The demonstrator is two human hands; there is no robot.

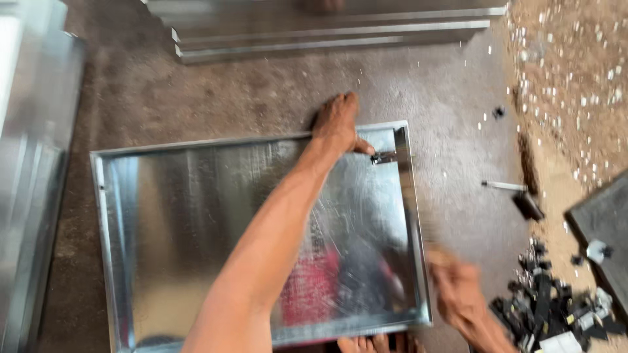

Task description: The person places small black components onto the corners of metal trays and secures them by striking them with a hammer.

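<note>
A shiny galvanized sheet-metal panel (196,196) with raised rims lies flat on the concrete floor. My left arm reaches across it, and my left hand (337,124) grips its far rim, fingers over the edge and thumb inside. The thumb tip is next to a small metal clip (384,157) near the panel's far right corner. My right hand (458,291) is blurred by motion just outside the panel's right rim, near the front corner. Whether it holds anything cannot be seen.
Long metal profiles (327,33) lie at the back, and more metal sheets (33,163) stand at the left. A hammer-like tool (517,196), a pile of small black parts (549,301) and a dark slab (602,222) sit at the right. My toes (373,343) show at the front.
</note>
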